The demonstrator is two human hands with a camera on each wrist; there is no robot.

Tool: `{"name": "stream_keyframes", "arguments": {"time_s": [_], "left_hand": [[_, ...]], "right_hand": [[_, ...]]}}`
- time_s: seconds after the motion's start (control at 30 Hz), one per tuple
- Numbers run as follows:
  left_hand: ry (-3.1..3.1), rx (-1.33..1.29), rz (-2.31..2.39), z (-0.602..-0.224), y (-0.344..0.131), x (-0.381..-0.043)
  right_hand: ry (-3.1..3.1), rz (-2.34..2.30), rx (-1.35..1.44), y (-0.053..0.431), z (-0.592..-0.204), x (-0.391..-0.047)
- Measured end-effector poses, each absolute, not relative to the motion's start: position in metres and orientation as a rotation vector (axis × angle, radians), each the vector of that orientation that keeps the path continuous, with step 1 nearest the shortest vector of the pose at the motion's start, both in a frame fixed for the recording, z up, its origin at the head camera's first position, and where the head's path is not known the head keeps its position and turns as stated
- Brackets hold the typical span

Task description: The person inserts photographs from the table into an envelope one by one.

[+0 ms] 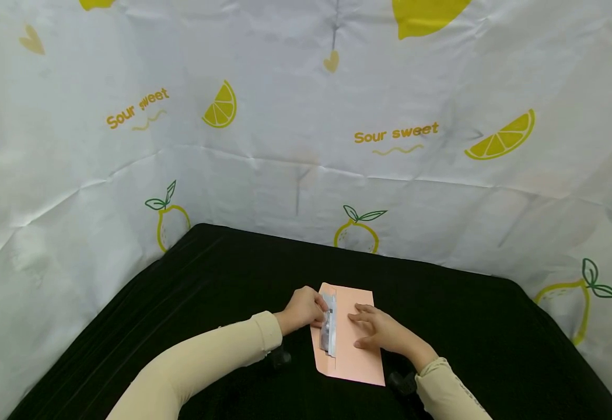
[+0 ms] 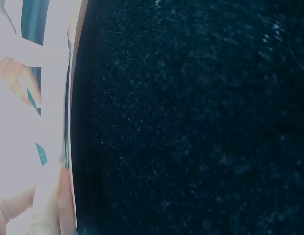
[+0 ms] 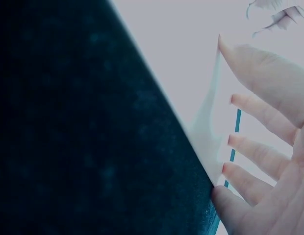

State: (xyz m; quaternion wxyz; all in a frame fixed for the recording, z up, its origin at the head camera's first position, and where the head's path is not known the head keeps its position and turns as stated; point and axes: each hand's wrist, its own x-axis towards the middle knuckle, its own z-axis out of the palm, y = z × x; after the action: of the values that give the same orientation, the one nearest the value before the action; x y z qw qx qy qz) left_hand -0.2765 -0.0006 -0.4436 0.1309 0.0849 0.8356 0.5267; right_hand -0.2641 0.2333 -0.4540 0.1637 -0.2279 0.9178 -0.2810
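Note:
A pink envelope lies on the black cloth, its flap side toward the left. From its opening shows a thin silvery-grey packet, partly covered by the envelope's front. My left hand pinches the packet near the flap, fingers bent; its fingertips also show low in the left wrist view, where the envelope is washed out by light. Spread over the front of the envelope, my right hand rests with its fingers apart. The right wrist view shows the thumb and fingers of that hand stretched over the pale paper.
Black cloth covers the table. Behind and beside it hangs a white curtain printed with lemons and words. Small dark devices sit under both wrists, close over the cloth.

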Motion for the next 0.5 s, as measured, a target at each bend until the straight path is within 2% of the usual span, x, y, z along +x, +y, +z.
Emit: {"name": "stream_keyframes", "arguments": {"time_s": [0.5], "left_hand": [[2.414,0.166,1.536,-0.4439,0.0084,-0.2772]], "right_hand": [[2.607,-0.795,-0.655,0.2340,-0.4528,-0.2640]]}}
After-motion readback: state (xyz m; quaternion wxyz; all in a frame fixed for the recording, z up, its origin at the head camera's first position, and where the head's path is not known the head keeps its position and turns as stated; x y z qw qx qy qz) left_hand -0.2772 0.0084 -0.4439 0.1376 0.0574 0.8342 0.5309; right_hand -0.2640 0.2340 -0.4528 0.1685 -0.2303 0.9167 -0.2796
